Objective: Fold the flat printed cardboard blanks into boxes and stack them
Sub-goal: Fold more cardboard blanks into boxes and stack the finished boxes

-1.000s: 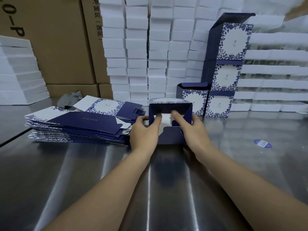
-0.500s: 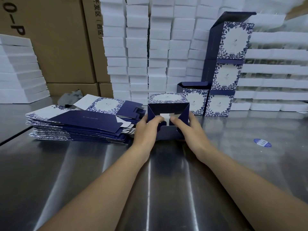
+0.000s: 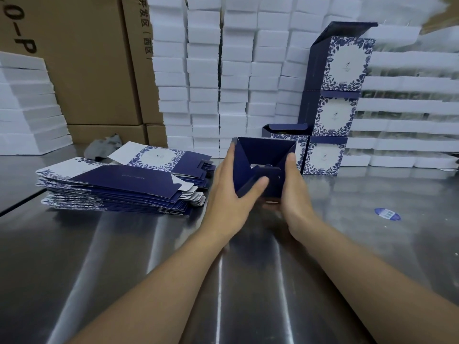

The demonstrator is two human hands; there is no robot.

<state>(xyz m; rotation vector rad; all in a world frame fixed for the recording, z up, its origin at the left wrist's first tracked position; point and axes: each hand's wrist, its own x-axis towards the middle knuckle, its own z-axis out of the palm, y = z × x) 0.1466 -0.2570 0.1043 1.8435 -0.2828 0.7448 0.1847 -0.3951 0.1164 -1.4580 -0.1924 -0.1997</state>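
Half-folded box: navy inside, held centre of view just above the table, with its open mouth turned toward the camera. It is gripped from both sides.

Left hand: fingers are laid together up the left wall, and the thumb is bent across onto an inner bottom flap.

Right hand: the thumb is laid along the right wall. The other fingers are hidden under and behind the box, so their spread cannot be told.

The floor flaps are dark and overlapped. How they interlock cannot be made out.

Finished boxes are stacked three high just behind on the right, the top lid raised. A fourth, lower box is partly hidden by the held one.

Flat blanks are piled on the table just beside the left hand; contact cannot be judged. A grey crumpled item behind them is not identifiable.

White foam pieces are walled up at the back and cut off at the top. Brown cartons stand at left, their print cropped. A blue sticker is seen on the table at right, its print too small to read.
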